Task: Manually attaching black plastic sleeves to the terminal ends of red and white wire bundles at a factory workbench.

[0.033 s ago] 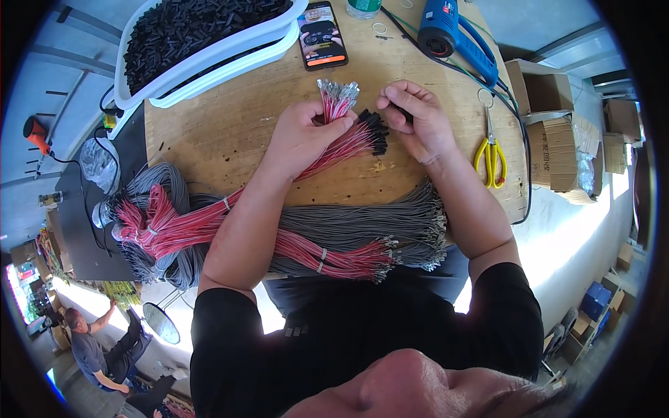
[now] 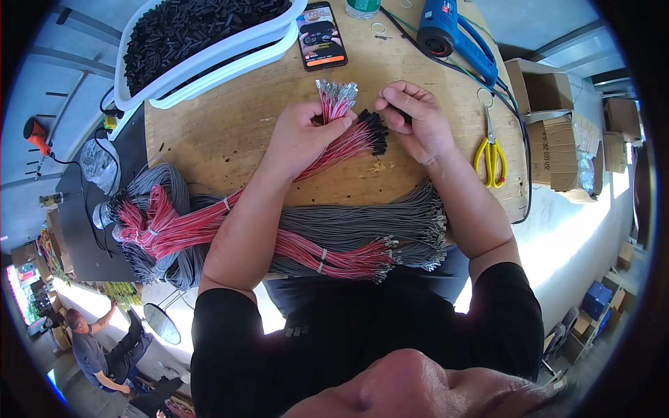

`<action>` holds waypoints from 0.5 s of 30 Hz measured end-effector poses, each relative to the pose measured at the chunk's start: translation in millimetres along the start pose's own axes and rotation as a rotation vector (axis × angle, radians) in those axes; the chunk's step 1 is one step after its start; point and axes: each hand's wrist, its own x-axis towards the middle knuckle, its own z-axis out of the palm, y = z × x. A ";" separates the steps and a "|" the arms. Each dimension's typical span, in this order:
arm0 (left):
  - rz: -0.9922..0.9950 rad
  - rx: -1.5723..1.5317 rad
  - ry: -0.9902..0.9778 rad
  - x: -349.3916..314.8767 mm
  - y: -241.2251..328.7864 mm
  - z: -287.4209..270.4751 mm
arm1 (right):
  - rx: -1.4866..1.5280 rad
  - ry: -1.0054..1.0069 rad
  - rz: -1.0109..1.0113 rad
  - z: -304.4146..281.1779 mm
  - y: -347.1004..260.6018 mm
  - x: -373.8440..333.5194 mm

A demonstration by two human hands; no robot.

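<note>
A bundle of red-and-white wires (image 2: pixel 336 104) is pinched between the thumb and fingers of my left hand (image 2: pixel 304 136), its silvery metal terminals pointing away from me. Just right of that hand, other wires of the bundle end in black sleeves (image 2: pixel 376 131) fanned out over the table. My right hand (image 2: pixel 418 118) is closed a short way to the right, apart from the terminals. Dark short black tubes (image 2: pixel 399 113) show between its curled fingers; how many it holds is hidden. Below my forearms lie grey cables (image 2: pixel 348 221) and a tied red-and-white wire bundle (image 2: pixel 334 256), both with metal ends.
At the far left, a white tub (image 2: pixel 209 73) holds many short black tubes. A phone (image 2: pixel 323 38) lies beside it. Toward the right are a blue heat gun (image 2: pixel 439 31) with its cord and yellow-handled scissors (image 2: pixel 491 157). Cardboard boxes (image 2: pixel 550 150) stand past the table edge. Another person (image 2: pixel 97 348) is at lower left.
</note>
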 end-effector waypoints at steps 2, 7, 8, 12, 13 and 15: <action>-0.023 0.017 0.019 -0.5 -0.2 -0.5 | -0.028 0.006 0.000 3.2 0.3 -1.7; -0.020 0.042 0.006 -0.9 -0.4 0.2 | -0.127 -0.019 -0.004 6.8 1.6 -3.1; -0.002 0.059 -0.005 -1.1 -0.9 0.2 | -0.150 -0.040 0.015 10.4 1.7 -4.7; 0.004 0.174 -0.001 -1.3 -1.6 0.4 | -0.298 -0.105 0.011 14.8 7.6 -8.8; -0.016 0.192 -0.055 -2.0 1.1 1.3 | -0.335 -0.113 -0.009 12.0 10.4 -8.4; -0.035 0.211 -0.106 -2.1 2.3 1.6 | -0.357 -0.115 -0.019 9.5 10.7 -8.7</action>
